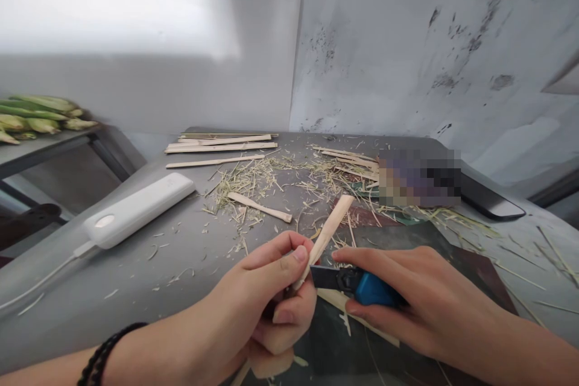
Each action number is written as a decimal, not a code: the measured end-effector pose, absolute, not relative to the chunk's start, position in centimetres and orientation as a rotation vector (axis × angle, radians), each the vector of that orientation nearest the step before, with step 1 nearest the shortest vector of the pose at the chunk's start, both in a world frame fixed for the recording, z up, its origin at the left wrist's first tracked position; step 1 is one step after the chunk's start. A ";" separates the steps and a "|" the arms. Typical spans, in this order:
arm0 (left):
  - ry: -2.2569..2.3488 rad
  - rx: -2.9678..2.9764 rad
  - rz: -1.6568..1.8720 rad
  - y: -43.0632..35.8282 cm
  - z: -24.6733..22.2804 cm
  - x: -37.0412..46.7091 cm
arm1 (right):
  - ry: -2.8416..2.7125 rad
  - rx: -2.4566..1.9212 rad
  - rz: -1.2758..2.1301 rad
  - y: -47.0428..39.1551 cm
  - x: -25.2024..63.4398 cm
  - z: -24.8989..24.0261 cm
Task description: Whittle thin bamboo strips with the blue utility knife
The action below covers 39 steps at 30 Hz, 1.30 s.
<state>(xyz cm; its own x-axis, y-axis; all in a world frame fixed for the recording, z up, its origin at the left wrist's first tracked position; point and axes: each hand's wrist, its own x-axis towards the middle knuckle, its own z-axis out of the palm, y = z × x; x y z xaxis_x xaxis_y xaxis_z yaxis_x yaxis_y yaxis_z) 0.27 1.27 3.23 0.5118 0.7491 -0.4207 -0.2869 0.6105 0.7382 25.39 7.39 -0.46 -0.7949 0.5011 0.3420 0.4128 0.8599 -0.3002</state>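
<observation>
My left hand (275,289) is closed on a flat, pale strip of bamboo or wood (332,226), which slants up and to the right from the fingers. In my right hand (420,295) is a utility knife (373,288) with a blue handle and a dark blade. The blade's tip touches or nearly touches the strip's edge just beside my left thumb. Below the knife, another pale strip (371,316) lies partly hidden under my right hand. A shorter carved piece (260,206) rests on the table beyond my left hand, among thin shavings (239,184).
Several pale strips (221,148) lie at the table's back left, and more (353,160) at the back right near a phone-like dark object (491,196). A white power bank (140,211) with a cable sits at left. Corn ears (40,114) are piled on a side shelf.
</observation>
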 end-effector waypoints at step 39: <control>0.948 0.740 0.553 2.8 4.3 -1.0 | -2.517 -0.725 -0.471 10.5 26.7 0.2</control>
<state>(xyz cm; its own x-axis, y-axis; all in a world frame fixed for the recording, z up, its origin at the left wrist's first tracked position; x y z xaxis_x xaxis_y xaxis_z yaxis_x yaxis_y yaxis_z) -1.03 2.79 4.27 0.4807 0.7075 -0.5180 -0.1030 0.6322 0.7679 26.73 10.50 0.21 -0.7470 0.4048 0.5275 0.5681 0.8007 0.1900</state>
